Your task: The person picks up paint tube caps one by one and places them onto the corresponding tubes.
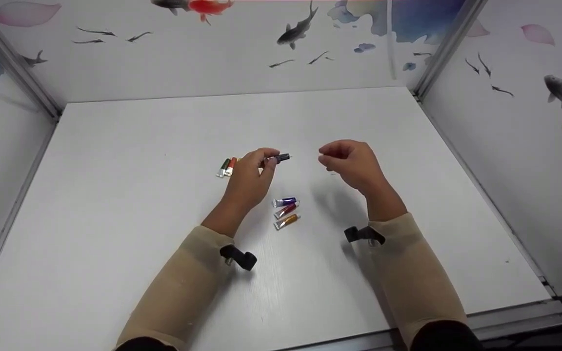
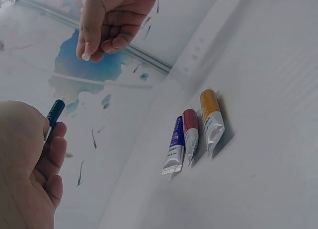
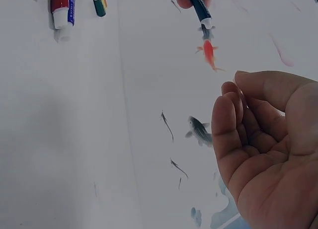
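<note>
My left hand [image 1: 251,176] holds a dark blue-green paint tube [image 1: 282,158] between thumb and fingers, its pale nozzle end pointing right. In the right wrist view that tube [image 3: 201,11] shows a whitish tip. Apart from it, to the right, my right hand [image 1: 351,163] pinches a small white cap [image 2: 86,56] between thumb and fingertip. On the table below the hands lie a purple tube [image 1: 285,202], a red tube [image 1: 286,210] and a yellow-orange tube [image 1: 287,222], side by side.
Beyond the left hand, a green tube [image 1: 224,167] and an orange tube [image 1: 231,166] lie on the white table [image 1: 130,219], partly hidden by that hand. White panels painted with fish [image 1: 295,33] border the table at the back and sides.
</note>
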The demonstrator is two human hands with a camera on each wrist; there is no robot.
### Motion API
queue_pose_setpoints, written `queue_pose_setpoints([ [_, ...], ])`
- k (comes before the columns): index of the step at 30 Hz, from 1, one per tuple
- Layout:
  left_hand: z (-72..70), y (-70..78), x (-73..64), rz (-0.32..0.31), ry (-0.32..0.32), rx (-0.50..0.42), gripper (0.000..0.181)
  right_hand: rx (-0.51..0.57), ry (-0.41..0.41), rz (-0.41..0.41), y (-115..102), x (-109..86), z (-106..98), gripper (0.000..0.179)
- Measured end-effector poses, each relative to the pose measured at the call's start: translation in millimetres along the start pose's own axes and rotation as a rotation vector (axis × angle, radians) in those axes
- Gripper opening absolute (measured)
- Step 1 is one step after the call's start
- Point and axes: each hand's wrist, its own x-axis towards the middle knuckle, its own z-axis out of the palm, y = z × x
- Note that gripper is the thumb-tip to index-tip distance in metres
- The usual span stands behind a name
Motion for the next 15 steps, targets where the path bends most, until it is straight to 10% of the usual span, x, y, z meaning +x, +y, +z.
queue_pose_setpoints([
  [15, -1.3, 9.1, -5.8, 0.029, -0.008, -0.036, 0.032, 0.013, -0.005, -0.063, -7.1, -4.2, 6.4, 0.017],
])
